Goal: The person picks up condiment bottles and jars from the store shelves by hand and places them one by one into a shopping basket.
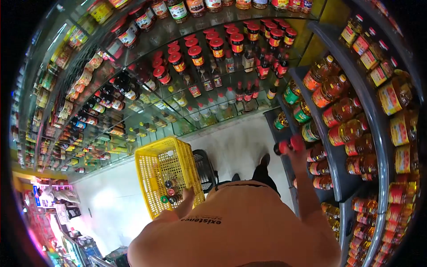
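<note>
My left hand point(187, 196) is closed on the near right rim of a yellow plastic basket point(141, 167); its fingertips are partly hidden. Inside the basket lie several small jars, among them a green-lidded jar point(164, 199) and a dark-lidded jar point(168, 183). Over on the right, my right hand point(299, 153) is raised beside the oil shelves, closed around a dark jar with a red lid point(282, 147). Motion blur hides whether it holds a second jar.
A black basket point(203, 171) stands on the floor behind the yellow one. Glass shelves point(151, 58) of red-lidded jars and bottles curve ahead and left. Grey shelves point(336, 147) with large oil bottles point(342, 111) rise close on my right. Pale floor point(111, 191) lies between.
</note>
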The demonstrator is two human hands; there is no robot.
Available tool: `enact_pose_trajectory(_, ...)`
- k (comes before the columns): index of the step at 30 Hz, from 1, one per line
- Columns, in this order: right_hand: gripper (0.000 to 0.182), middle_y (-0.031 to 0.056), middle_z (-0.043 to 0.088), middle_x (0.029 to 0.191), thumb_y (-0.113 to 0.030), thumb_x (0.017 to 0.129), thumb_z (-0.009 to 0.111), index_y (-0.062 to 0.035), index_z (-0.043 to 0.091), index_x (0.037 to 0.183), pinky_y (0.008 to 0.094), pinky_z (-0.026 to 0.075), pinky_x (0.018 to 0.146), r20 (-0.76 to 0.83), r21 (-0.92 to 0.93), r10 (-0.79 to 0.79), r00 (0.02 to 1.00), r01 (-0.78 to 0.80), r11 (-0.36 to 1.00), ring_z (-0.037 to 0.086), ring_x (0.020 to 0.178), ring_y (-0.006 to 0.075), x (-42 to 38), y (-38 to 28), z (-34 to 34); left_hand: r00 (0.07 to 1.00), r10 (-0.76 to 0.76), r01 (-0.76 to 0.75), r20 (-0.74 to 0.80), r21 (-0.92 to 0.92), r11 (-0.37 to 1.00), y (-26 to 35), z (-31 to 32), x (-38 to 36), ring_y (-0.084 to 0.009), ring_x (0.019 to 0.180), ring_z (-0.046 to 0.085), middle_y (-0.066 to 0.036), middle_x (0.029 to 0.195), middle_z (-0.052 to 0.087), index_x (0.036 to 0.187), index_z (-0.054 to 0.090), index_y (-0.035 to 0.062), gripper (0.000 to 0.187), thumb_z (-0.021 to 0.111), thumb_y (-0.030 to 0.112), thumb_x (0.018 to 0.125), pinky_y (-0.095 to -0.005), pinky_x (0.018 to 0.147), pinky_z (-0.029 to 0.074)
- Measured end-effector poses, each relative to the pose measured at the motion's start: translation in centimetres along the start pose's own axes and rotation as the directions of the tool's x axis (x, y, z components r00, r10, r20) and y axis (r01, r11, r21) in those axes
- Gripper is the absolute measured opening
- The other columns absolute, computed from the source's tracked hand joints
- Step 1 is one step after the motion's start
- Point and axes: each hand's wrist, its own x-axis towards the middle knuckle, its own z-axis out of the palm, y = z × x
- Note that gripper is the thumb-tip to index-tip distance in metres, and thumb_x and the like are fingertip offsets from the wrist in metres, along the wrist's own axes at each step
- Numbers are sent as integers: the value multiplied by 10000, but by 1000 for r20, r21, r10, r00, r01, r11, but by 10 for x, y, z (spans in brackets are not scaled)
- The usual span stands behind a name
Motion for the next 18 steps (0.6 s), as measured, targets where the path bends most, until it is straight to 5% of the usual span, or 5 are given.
enact_pose_trajectory(1, 407, 39, 639, 1087, -88, 773, 830, -40, 599, 1104, 307, 500, 878, 35, -144, 21, 999, -16, 990, 596, 1019, 146, 35, -17, 2, 996, -76, 72, -35, -104, 992, 27, -18, -29, -455, 1085, 612, -284, 1142, 639, 1221, 541, -6, 586, 618, 463, 878, -504, 930, 480)
enact_pose_trajectory(3, 536, 55, 646, 1133, -144, 756, 859, -13, 553, 1175, 302, 507, 881, -30, 238, -126, 992, 129, 963, 613, 1010, 150, 98, -65, 24, 983, -128, 109, -135, -141, 984, 47, -12, -44, -456, 1086, 606, -273, 1158, 633, 1254, 527, -9, 598, 629, 442, 875, -498, 937, 477)
enact_pose_trajectory(12, 602, 96, 608, 1243, -50, 833, 769, -7, 442, 1337, 325, 496, 962, 147, 432, -364, 920, 271, 860, 613, 1120, 176, 377, -84, 86, 786, -394, 356, -476, -172, 918, 150, 17, -113, -401, 1337, 421, -200, 1477, 419, 1460, 338, 15, 859, 682, 427, 790, -489, 1102, 360)
enact_pose_trajectory(14, 599, 92, 611, 1245, -106, 833, 783, -13, 456, 1326, 328, 494, 945, 135, 433, -373, 918, 284, 856, 614, 1114, 174, 423, -79, 103, 793, -500, 403, -349, -315, 859, 182, 23, -124, -417, 1361, 379, -240, 1471, 410, 1455, 333, -8, 858, 702, 386, 788, -497, 1111, 341)
enact_pose_trajectory(18, 657, 102, 669, 1142, -262, 801, 821, -16, 473, 1302, 349, 500, 890, 118, 197, -418, 901, 391, 899, 654, 1024, 184, 488, -59, 128, 866, -298, 110, -402, -428, 897, 214, 69, -142, -467, 1297, 442, -295, 1393, 469, 1447, 352, -7, 782, 711, 258, 804, -475, 1086, 372)
